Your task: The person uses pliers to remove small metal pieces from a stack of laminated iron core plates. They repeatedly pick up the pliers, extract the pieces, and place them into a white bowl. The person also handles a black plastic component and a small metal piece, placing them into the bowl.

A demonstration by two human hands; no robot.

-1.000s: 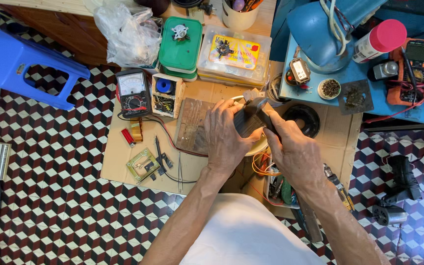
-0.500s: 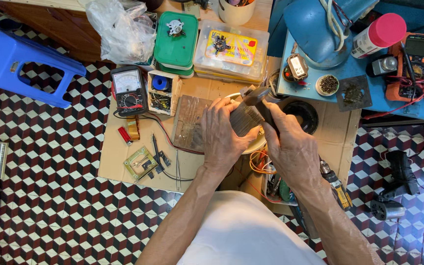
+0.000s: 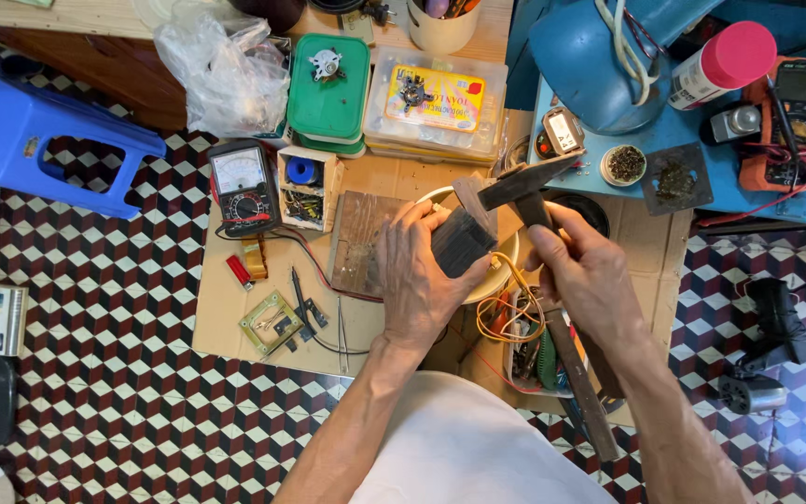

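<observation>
Checkered tile floor (image 3: 95, 401) — blue plastic stool (image 3: 39, 149), wooden board (image 3: 235, 308) upon it.

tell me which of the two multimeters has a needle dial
The black multimeter on the cardboard left of the hands: it has a white needle scale and a round selector. The orange multimeter at far right has a flat dark screen.

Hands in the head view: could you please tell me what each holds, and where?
Left hand grips dark block by its side; right hand holds hammer by its handle.
</observation>
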